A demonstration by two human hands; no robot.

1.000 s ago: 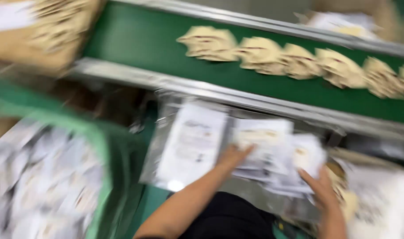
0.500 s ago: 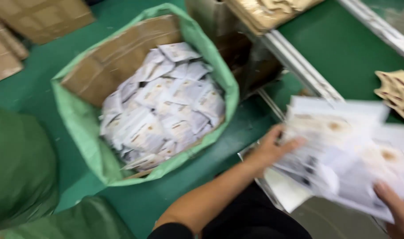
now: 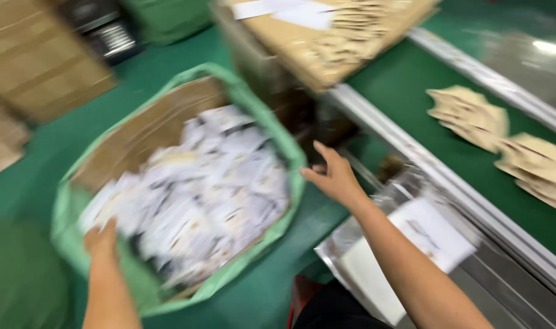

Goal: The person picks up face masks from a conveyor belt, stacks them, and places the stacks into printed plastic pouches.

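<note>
A cardboard box lined with a green bag stands on the green floor, filled with several white flat packets. My left hand rests at the near left rim of the bag, fingers together, touching the packets' edge; whether it grips anything is blurred. My right hand hovers open just right of the bag's rim, fingers spread, holding nothing. A white packet lies on a metal tray under my right forearm.
A green conveyor belt runs along the right with tan stacked pieces on it. A cardboard box of tan pieces sits at the top. Brown cartons stand at upper left.
The stack of white packets that both hands carried is gone from my hands. My left hand moved to the bag's near rim; my right hand is now empty beside the bag.
</note>
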